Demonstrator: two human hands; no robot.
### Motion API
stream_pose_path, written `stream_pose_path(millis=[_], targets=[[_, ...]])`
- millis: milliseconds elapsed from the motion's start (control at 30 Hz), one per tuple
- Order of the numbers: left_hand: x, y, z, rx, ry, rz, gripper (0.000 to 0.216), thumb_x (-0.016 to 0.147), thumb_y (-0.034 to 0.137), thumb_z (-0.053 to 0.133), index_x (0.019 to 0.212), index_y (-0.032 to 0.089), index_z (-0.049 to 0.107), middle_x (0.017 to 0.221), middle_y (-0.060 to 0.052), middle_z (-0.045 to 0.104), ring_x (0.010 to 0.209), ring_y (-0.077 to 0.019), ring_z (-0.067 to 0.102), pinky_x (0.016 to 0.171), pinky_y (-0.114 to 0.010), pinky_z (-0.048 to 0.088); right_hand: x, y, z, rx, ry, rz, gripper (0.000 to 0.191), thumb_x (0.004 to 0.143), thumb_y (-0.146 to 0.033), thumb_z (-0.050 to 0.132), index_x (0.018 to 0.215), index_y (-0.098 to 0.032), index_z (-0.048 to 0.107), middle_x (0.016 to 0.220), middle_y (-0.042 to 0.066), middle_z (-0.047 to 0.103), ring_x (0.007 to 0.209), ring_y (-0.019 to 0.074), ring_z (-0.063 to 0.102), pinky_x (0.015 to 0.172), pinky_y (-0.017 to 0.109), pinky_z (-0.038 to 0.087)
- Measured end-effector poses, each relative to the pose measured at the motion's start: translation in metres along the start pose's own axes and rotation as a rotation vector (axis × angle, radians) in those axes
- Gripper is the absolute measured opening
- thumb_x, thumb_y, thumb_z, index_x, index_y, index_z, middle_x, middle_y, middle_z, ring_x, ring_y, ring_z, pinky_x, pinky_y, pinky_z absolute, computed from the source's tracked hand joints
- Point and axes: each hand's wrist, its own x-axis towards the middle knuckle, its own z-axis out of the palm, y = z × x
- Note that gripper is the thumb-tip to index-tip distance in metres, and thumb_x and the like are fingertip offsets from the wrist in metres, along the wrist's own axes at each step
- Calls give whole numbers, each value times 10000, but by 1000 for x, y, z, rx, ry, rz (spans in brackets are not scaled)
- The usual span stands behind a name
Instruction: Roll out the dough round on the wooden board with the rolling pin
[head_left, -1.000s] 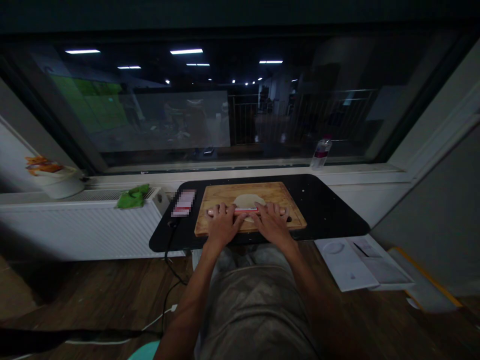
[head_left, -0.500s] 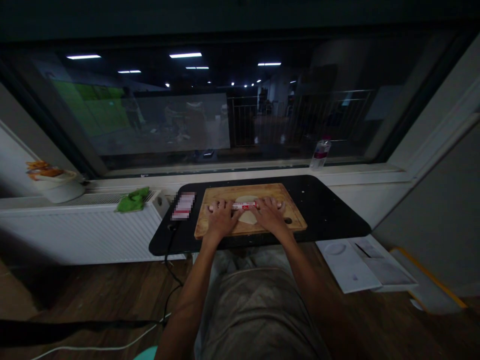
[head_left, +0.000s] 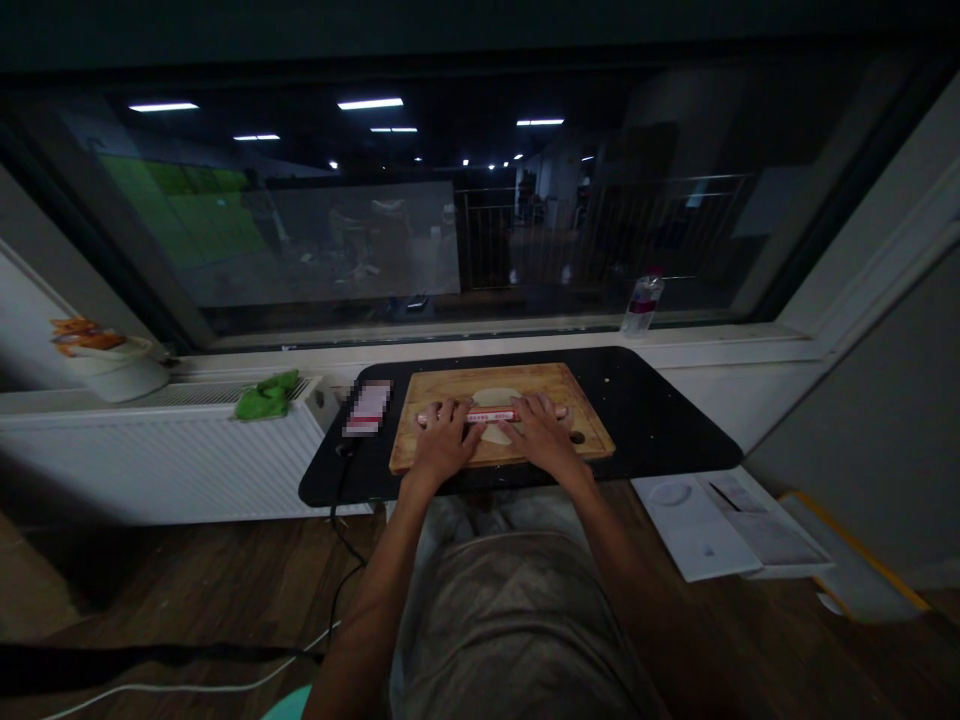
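Both hands are at work on one pin point(head_left: 491, 415), which lies crosswise on the board point(head_left: 435, 382), over the dough point(head_left: 495, 434). The left hand point(head_left: 446, 440) is palm down on the pin's left part, opened out, its fingers spread across the top and its thumb angled inward near the dough. The right hand point(head_left: 541, 432) is set likewise on the right part, fingers apart, thumb angled inward. Each touches the pin from above; neither is clenched. The pin's middle, with a red and white label, shows between the hands. The dough is pale, flat and thin, and shows on both the far and near sides of the pin.

The board rests flat on a black table point(head_left: 675, 440); a dark round spot marks its near right corner. Left of the board, on the table, lies an item point(head_left: 369, 407) obscured by pixelation, possibly a phone. A black cable point(head_left: 335, 518) hangs from the table's left side. A green cloth point(head_left: 266, 395) lies on the radiator point(head_left: 187, 460), beside a white tub point(head_left: 120, 372). A clear bottle point(head_left: 643, 305) stands on the sill point(head_left: 705, 345), right of centre.
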Motion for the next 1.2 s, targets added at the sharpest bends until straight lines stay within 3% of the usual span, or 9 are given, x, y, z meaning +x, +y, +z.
stream_pose_path(millis=[100,233,367,500,867,1033,1200], targets=[[9,-2,0,-16,2,16,536,1150,577,486,1607,316,590,1658,-140,579,1497,-403,499,1164,-614,481,12,1,-7,-12,-42,-6,416,1147,-559,566,1409,-258,682,1537,158,660,1492,361,477,1206,699,383],[20,-2,-4,-70,3,42,531,1164,572,452,1602,312,601,1675,-122,578,1478,-381,503,1127,-570,497,24,1,-9,-7,-42,17,402,1151,-572,557,1324,-247,719,1495,140,692,1473,363,484,1203,712,364],[28,3,-5,-88,28,19,491,1203,498,339,1372,284,747,1458,-98,734,1349,-341,583,1129,-541,471,26,4,-4,25,-2,24,366,1162,-533,530,1273,-251,735,1460,136,710,1454,354,494,1206,679,350],[23,9,-3,-75,53,-40,483,1207,479,352,1232,264,783,1348,-109,782,1314,-343,623,1105,-515,474,15,7,1,61,42,9,335,1154,-503,549,1290,-258,732,1425,134,730,1426,345,525,1187,614,375],[-14,15,-11,-120,104,-25,394,1192,463,437,1226,278,784,1340,-99,796,1293,-344,646,1115,-555,472,-25,0,4,63,122,-1,354,1138,-503,586,1358,-253,707,1446,141,729,1415,359,543,1223,612,326],[-4,15,-10,-96,84,-32,392,1190,471,447,1235,280,786,1418,-106,771,1320,-363,640,1117,-602,463,-18,3,3,62,87,-8,387,1132,-520,602,1383,-241,697,1475,138,722,1415,366,538,1195,609,346],[10,9,-5,-83,76,-2,403,1191,464,440,1236,269,790,1445,-108,764,1337,-360,630,1165,-575,440,3,12,6,55,50,-35,407,1097,-572,667,1318,-239,742,1422,126,757,1383,390,558,1139,572,401]])
